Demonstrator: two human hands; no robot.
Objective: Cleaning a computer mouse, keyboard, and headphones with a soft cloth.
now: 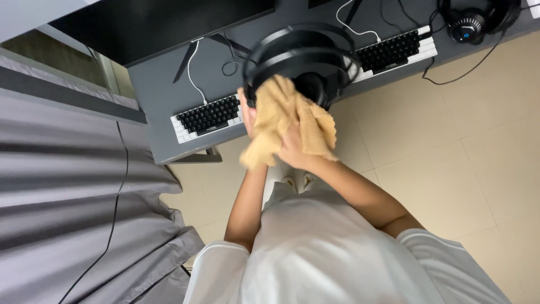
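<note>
A black over-ear headset [304,53] is held up in front of me, above the desk edge. My left hand [246,110] grips the headset at its left ear cup, mostly hidden behind a tan cloth [281,115]. My right hand [293,147] presses that cloth against the lower part of the headset, fingers closed into its folds. The cloth drapes over both hands and hangs down to the left.
A grey desk [160,95] carries a black-and-white keyboard [207,117], a second keyboard [394,52], a dark monitor [152,22], cables and another black headset [469,23]. A grey curtain [67,197] hangs at left. Beige floor tiles [450,152] lie at right.
</note>
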